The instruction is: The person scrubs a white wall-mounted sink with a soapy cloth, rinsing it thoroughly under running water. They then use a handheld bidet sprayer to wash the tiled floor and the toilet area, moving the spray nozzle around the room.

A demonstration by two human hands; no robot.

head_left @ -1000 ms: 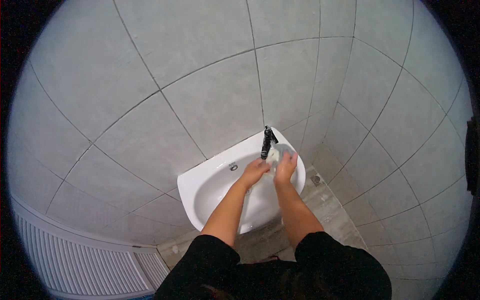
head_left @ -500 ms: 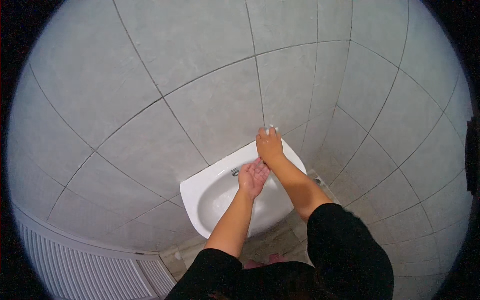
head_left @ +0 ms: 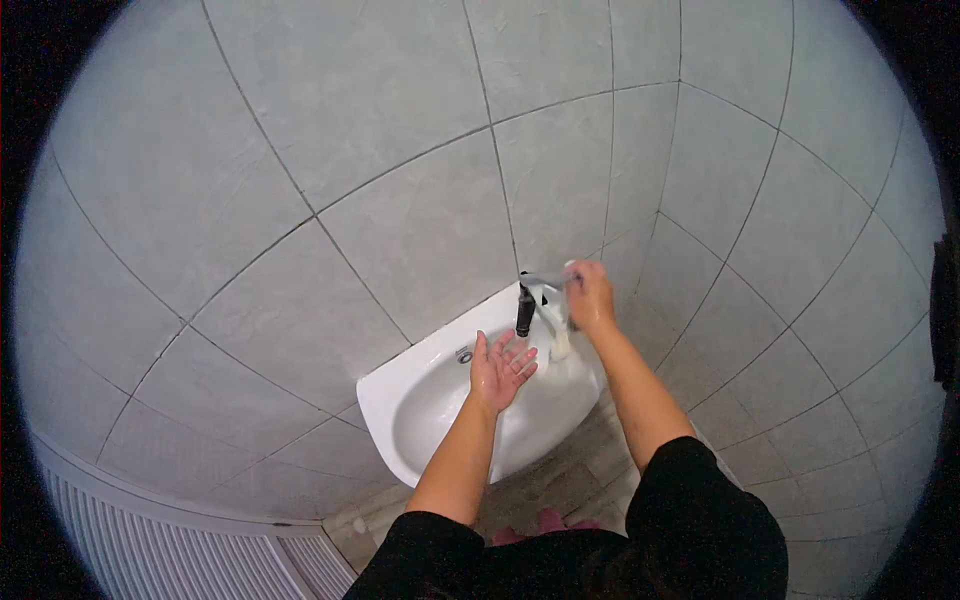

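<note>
My left hand (head_left: 502,372) is palm up over the white washbasin (head_left: 545,435), fingers spread and the skin wet-looking, holding nothing. Just above its fingertips points the black faucet (head_left: 525,312), fixed at the basin's back edge. To the right of the faucet is my right hand (head_left: 590,297), raised over the basin's back right corner with its fingers curled. A whitish, motion-smeared shape shows at those fingers; its kind cannot be made out. Below that hand, a cream-coloured blurred thing (head_left: 560,345) shows on the basin's right ledge.
Grey tiled walls (head_left: 400,260) rise behind the basin and on the right. A white louvred door (head_left: 170,530) stands at the lower left. Below the basin's front edge lies a tiled floor (head_left: 545,490). A dark object (head_left: 943,310) shows at the far right rim.
My right hand has moved right, off the faucet, uncovering it. The left hand stays palm up near the faucet, its fingers now more spread.
</note>
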